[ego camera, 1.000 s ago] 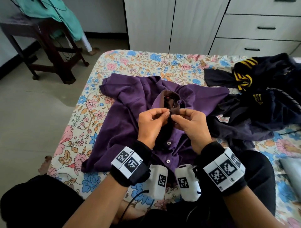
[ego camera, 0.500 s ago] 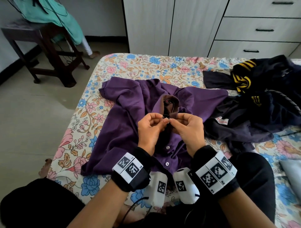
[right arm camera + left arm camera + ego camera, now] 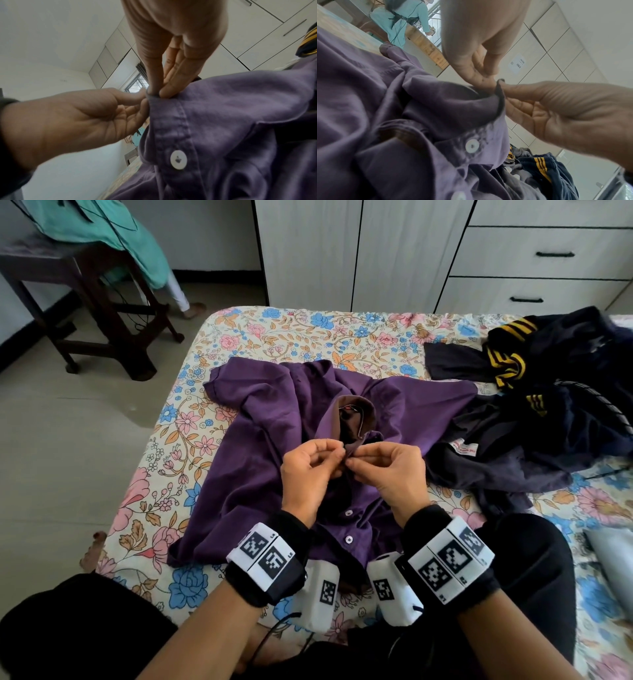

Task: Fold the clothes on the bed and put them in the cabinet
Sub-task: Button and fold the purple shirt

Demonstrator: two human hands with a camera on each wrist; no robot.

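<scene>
A purple button-up shirt (image 3: 260, 460) lies spread face up on the floral bed sheet (image 3: 291, 333), its brown-lined collar (image 3: 356, 419) pointing away from me. My left hand (image 3: 337, 451) and right hand (image 3: 354, 462) meet just below the collar, and each pinches the top edge of the placket between thumb and fingers. In the left wrist view the left hand (image 3: 488, 83) nips the dark fabric edge, with a white button (image 3: 472, 145) below. In the right wrist view the right hand (image 3: 154, 93) pinches the same edge, above another button (image 3: 178, 159).
A heap of dark navy clothes with yellow stripes (image 3: 548, 440) lies on the bed's right side. White cabinet doors (image 3: 308, 251) and drawers (image 3: 548, 254) stand beyond the bed. At the left stands a dark wooden chair (image 3: 96, 302) with a teal garment (image 3: 102, 231).
Both hands stay pinched on the placket below the collar, with only small finger shifts. The head view has tilted slightly, so the bed sits lower in the frame.
</scene>
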